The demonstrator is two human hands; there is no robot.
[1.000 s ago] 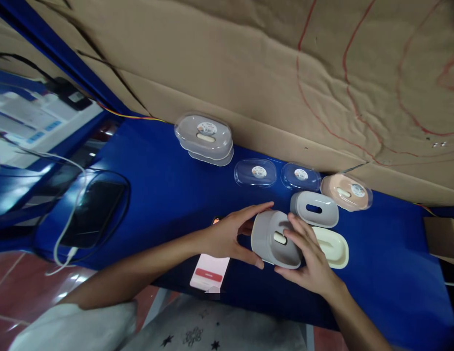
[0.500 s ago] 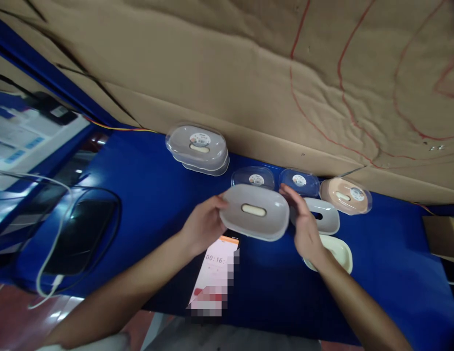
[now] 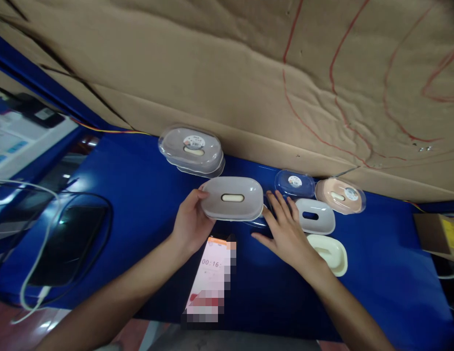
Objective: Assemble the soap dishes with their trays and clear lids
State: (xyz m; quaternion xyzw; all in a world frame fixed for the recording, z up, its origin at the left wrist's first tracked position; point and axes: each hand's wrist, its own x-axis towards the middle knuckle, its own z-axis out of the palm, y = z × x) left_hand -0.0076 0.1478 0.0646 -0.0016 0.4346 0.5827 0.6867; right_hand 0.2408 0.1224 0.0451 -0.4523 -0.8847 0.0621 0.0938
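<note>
My left hand [image 3: 193, 219] grips the left end of a grey oval soap dish [image 3: 248, 207], thumb on the rim. A cream oval insert [image 3: 232, 198] shows in the middle of its floor. Right beside it, my right hand [image 3: 285, 226] spans a clear plastic lid [image 3: 256, 223], thumb on the near side and fingers spread over the far side. The dish and my hand hide much of this lid. Right of that hand lie a light grey slotted tray [image 3: 324, 217] and a cream oval dish [image 3: 337, 258].
Stacked grey lidded soap dishes [image 3: 192, 151] stand at the back left. Along the cardboard wall [image 3: 212, 73] sit a clear labelled lid [image 3: 294, 183] and a peach lidded dish [image 3: 342, 195]. A phone [image 3: 210, 273] showing a timer lies in front; a dark device [image 3: 69, 243] with cables is left.
The clear lid that lay behind the grey dish has come nearer with my right hand on it. My left hand and the grey dish have shifted slightly left.
</note>
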